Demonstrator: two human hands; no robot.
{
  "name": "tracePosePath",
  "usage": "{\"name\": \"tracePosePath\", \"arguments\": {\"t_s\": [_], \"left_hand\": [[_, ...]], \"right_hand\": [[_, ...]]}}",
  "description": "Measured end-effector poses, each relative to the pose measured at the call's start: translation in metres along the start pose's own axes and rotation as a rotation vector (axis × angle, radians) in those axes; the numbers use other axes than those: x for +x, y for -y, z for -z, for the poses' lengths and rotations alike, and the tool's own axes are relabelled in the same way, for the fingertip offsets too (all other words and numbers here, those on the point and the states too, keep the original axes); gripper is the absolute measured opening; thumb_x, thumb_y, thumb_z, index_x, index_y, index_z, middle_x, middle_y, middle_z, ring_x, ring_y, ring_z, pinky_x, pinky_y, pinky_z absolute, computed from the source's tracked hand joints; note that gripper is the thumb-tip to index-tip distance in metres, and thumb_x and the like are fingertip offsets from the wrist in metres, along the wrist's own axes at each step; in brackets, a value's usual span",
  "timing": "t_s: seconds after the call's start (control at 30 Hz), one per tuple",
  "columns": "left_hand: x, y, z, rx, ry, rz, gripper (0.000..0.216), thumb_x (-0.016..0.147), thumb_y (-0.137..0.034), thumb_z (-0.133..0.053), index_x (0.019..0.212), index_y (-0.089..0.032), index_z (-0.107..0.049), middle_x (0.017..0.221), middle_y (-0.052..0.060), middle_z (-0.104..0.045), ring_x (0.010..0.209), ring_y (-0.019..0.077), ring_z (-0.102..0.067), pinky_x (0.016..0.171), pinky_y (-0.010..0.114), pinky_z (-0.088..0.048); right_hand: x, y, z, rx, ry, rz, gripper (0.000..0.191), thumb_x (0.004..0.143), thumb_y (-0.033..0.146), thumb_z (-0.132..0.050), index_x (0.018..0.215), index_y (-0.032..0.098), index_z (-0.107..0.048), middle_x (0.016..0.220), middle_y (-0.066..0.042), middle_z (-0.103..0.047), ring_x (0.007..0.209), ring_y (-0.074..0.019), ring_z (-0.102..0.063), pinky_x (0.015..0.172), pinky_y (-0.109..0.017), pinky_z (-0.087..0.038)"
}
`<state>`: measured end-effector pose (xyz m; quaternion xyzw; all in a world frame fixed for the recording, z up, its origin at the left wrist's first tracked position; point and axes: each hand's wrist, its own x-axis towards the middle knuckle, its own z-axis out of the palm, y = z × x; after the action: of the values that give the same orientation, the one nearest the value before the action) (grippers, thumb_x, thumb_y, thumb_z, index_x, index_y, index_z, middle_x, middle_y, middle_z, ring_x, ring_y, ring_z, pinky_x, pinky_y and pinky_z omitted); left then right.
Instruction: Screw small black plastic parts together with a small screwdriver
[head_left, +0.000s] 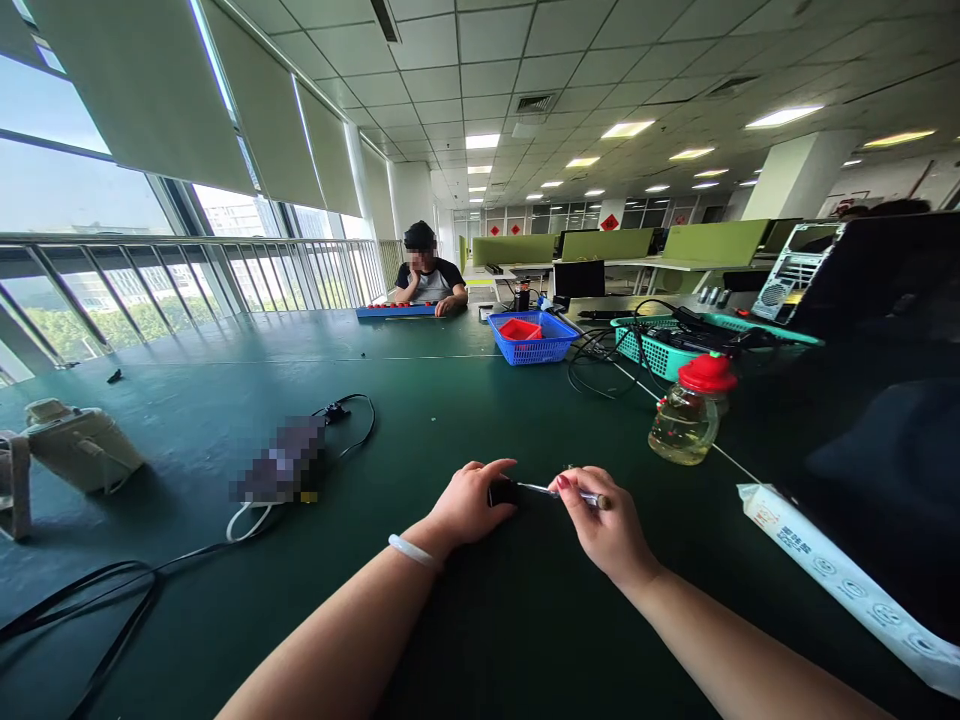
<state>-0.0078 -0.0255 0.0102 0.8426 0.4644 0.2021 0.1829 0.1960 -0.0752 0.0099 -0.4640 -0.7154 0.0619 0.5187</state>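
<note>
My left hand (471,502) rests low over the dark green table, its thumb and fingers curled around a small black object (502,491). What kind of object it is, I cannot make out, since the fingers cover much of it. A slim screwdriver (536,488) with a shiny metal shaft is pinched in my right hand (606,525). Its shaft points left and its tip meets the black object, or is very near it. The handle's brownish end sticks out past my right fingers. A white bangle (411,551) circles my left wrist.
A red-lidded bottle (686,415) stands to the right, by a long white packet (847,580). Beyond are a blue basket (534,345) and a green basket (652,352) with cables. At left lie a blurred-out device (281,460), black cords and a beige container (82,445). A person (427,275) sits opposite.
</note>
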Motion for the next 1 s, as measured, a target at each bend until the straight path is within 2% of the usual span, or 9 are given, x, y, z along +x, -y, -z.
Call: {"name": "tracePosePath", "arguments": {"t_s": [0.23, 0.33, 0.67, 0.83, 1.0], "left_hand": [[-0.0006, -0.0030, 0.0028, -0.007, 0.041, -0.054, 0.052, 0.075, -0.027, -0.073, 0.126, -0.025, -0.065, 0.112, 0.004, -0.074, 0.108, 0.0249, -0.061, 0.098, 0.039, -0.049], [-0.0006, -0.0025, 0.0023, 0.003, 0.040, -0.063, 0.046, 0.076, -0.029, -0.073, 0.121, -0.026, -0.068, 0.111, 0.003, -0.074, 0.108, 0.0250, -0.061, 0.099, 0.040, -0.048], [-0.0004, -0.0016, 0.0018, 0.021, 0.045, -0.052, 0.046, 0.077, -0.031, -0.073, 0.123, -0.027, -0.067, 0.112, 0.003, -0.074, 0.110, 0.0252, -0.060, 0.099, 0.040, -0.048], [-0.0002, -0.0005, 0.0007, 0.020, 0.040, -0.059, 0.047, 0.077, -0.032, -0.073, 0.123, -0.027, -0.067, 0.112, 0.003, -0.073, 0.111, 0.0256, -0.059, 0.100, 0.040, -0.048], [-0.0005, -0.0006, 0.0013, 0.020, 0.042, -0.065, 0.045, 0.078, -0.032, -0.072, 0.123, -0.028, -0.067, 0.109, 0.002, -0.074, 0.108, 0.0246, -0.060, 0.098, 0.039, -0.049]], "right_hand": [[0.0031, 0.0007, 0.0004, 0.082, 0.069, -0.077, 0.044, 0.099, 0.049, -0.042, 0.069, 0.023, -0.062, 0.061, -0.002, -0.062, 0.065, -0.0192, -0.062, 0.062, -0.029, -0.047], [0.0031, 0.0010, 0.0016, 0.069, 0.008, -0.058, 0.045, 0.099, 0.050, -0.041, 0.067, 0.024, -0.061, 0.062, -0.002, -0.062, 0.065, -0.0192, -0.062, 0.063, -0.030, -0.047], [0.0016, 0.0045, 0.0050, 0.071, -0.104, -0.015, 0.049, 0.100, 0.050, -0.038, 0.062, 0.025, -0.057, 0.060, -0.003, -0.060, 0.063, -0.0191, -0.059, 0.064, -0.033, -0.048], [0.0018, 0.0038, 0.0015, 0.022, -0.010, 0.006, 0.049, 0.101, 0.048, -0.037, 0.062, 0.025, -0.054, 0.059, -0.002, -0.061, 0.063, -0.0186, -0.060, 0.066, -0.032, -0.048], [0.0018, 0.0026, -0.0013, -0.007, 0.040, -0.037, 0.044, 0.099, 0.052, -0.041, 0.067, 0.024, -0.055, 0.060, -0.001, -0.061, 0.063, -0.0184, -0.061, 0.060, -0.028, -0.047]]}}
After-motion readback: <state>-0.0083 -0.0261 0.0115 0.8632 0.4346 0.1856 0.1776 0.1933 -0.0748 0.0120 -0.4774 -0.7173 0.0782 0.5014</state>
